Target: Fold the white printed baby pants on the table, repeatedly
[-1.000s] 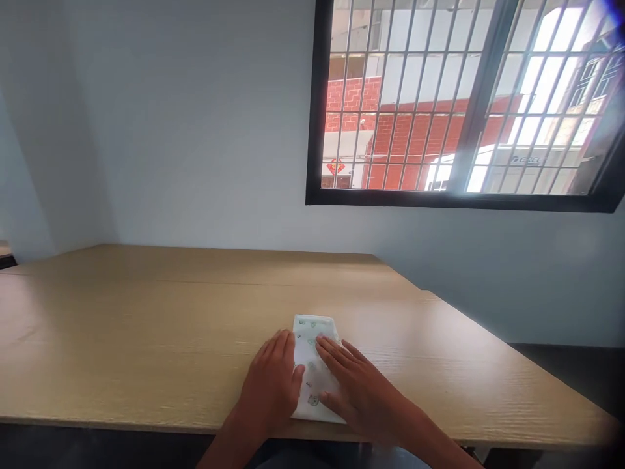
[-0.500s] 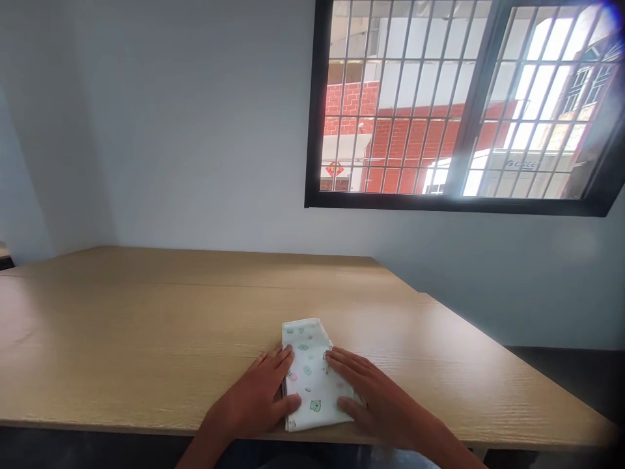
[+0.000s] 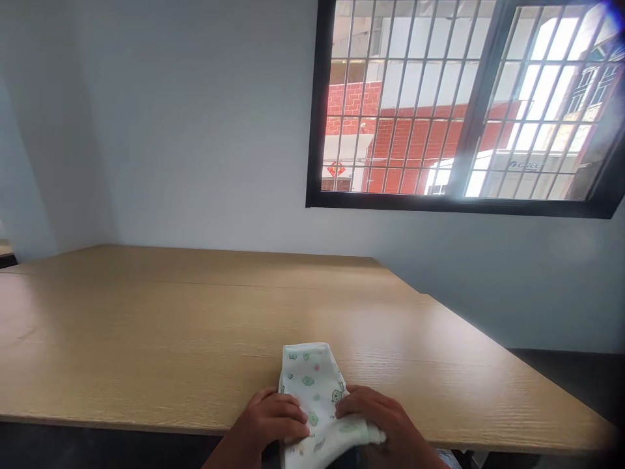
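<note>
A small folded white cloth (image 3: pixel 312 381) printed with green and pink figures lies at the near edge of the wooden table (image 3: pixel 146 339), its near end hanging over the edge. My left hand (image 3: pixel 273 420) grips the cloth's left side with curled fingers. My right hand (image 3: pixel 385 426) pinches its right side, fingers closed on the fabric. Both hands sit at the table's front edge.
The table runs left and far back to a grey wall. A barred black-framed window (image 3: pixel 463 104) is high on the right, showing a red brick building. The table's right edge drops to a dark floor (image 3: pixel 576 378).
Both hands went from lying flat on the cloth to gripping its sides. They have pulled the cloth toward me, over the table's front edge.
</note>
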### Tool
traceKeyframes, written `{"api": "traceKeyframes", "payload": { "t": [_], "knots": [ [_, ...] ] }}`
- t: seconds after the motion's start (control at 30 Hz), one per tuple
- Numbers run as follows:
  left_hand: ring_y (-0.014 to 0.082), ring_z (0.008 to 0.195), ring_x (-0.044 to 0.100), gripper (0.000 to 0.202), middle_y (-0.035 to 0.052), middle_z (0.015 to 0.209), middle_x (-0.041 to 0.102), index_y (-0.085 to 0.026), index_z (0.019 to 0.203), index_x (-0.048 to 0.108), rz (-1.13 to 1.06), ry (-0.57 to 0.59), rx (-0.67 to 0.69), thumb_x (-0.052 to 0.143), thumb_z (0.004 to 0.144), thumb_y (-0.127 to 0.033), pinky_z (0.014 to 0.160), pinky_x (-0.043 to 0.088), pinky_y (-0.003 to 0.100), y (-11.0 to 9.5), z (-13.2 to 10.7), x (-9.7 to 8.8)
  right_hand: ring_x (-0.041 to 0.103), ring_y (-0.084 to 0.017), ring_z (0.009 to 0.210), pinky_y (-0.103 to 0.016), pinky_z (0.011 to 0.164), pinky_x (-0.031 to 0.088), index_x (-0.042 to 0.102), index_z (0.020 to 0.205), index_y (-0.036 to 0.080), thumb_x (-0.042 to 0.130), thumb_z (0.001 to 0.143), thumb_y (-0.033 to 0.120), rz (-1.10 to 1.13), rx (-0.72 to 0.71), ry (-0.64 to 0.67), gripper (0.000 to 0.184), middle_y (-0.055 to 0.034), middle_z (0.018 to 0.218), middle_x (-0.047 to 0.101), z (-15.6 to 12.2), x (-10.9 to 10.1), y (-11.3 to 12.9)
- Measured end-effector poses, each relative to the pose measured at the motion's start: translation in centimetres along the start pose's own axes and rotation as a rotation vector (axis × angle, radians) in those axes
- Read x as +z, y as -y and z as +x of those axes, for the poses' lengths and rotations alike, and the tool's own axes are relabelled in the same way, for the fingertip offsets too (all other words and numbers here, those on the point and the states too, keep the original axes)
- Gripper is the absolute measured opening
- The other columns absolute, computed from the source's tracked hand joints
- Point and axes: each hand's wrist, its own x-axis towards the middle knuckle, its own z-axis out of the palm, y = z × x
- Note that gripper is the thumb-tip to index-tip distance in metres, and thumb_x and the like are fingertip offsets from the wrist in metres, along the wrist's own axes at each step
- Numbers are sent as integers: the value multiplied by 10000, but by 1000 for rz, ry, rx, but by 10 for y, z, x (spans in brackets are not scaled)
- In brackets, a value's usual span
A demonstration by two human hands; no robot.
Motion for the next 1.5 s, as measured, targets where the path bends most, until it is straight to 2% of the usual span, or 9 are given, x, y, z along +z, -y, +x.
{"api": "traceKeyframes", "payload": {
  "t": [0.13,0.23,0.5,0.67,0.87,0.97,1.07,1.2,1.5],
  "knots": [
    [292,1042,615,489,77,1109,686,-210,1101,687,-241,-339,-357,528,840,-592,895,519,384,-5,13,0,642,-255,892,-373,782,551,605,1113,272,570,857,377,133,218,-145,278,-48,1014,691,27,0,5],
    [293,1000,621,558,99,1090,680,-147,1143,652,-315,-425,-482,560,810,-585,826,526,358,-5,33,-4,630,-218,780,-318,654,547,551,1117,246,530,885,437,189,241,-153,301,-38,949,668,51,0,3],
    [221,797,612,368,56,848,661,-153,956,627,-161,-456,-462,573,817,-489,700,467,293,6,59,-7,629,-205,752,-288,582,499,548,940,232,525,871,372,75,277,-147,158,-16,847,664,76,3,-9],
    [167,532,491,285,-64,522,438,-181,934,568,-102,-410,-480,516,868,-453,547,367,257,11,51,-10,635,-228,757,-326,618,514,571,910,231,575,844,356,-18,285,-182,141,-31,845,665,77,5,-13],
    [230,760,594,255,47,789,595,-213,1021,559,199,-601,-373,390,922,-377,720,472,340,-25,46,-12,584,-307,1006,-464,851,506,595,1010,229,525,888,333,-302,-16,-602,176,-128,1084,573,60,14,5],
    [298,1179,518,377,128,1226,597,-194,1208,554,289,-428,-197,342,938,-348,1004,408,429,-38,53,-1,503,-318,1179,-499,993,435,595,1135,229,464,927,314,-366,-153,-461,260,-141,1237,544,54,17,19],
    [304,1446,184,556,114,1544,307,-104,1459,347,357,-199,-208,314,949,-322,1181,173,477,-33,64,13,299,-304,1388,-532,1139,267,419,1421,211,393,970,336,-388,-102,-125,469,-97,1496,379,57,20,19],
    [272,1474,7,654,79,1601,55,-74,1530,136,368,-35,-245,270,981,-402,1206,81,473,-18,69,16,167,-283,1447,-526,1166,199,275,1513,183,298,1015,441,-342,98,148,562,-78,1571,236,66,21,5],
    [285,1469,88,812,106,1594,94,-139,1538,99,283,127,-276,239,936,-665,1181,120,506,-7,62,-15,267,-252,1419,-428,1163,241,281,1509,135,312,1012,458,-285,63,219,594,-114,1544,300,67,8,-5]
  ]
}}
